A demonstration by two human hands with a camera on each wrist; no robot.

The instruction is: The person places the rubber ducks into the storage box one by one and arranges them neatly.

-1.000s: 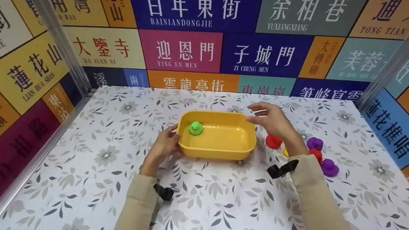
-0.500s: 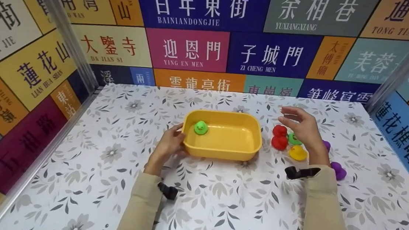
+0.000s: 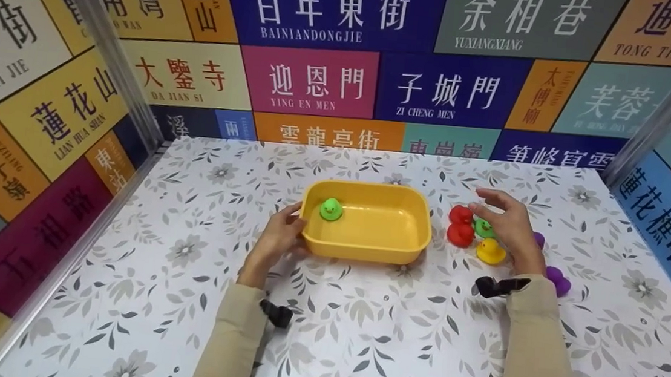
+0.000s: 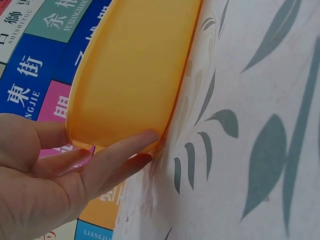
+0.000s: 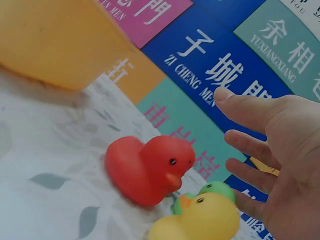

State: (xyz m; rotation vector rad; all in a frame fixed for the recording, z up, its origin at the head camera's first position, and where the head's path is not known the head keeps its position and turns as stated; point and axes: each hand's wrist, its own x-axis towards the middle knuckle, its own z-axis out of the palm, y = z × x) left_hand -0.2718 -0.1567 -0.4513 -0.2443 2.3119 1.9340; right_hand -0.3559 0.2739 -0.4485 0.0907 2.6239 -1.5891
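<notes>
With the left hand [image 3: 276, 239] steadying the yellow tub [image 3: 366, 249], the right hand [image 3: 505, 224], grip spread, hovers at centre-right over the green duck [image 3: 483, 229]; seemingly the picking step, calling for a pinch.

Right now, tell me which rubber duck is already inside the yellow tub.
The green duck in the tub's left corner. Every other duck, including a second green one, sits on the table by the right hand.
</notes>
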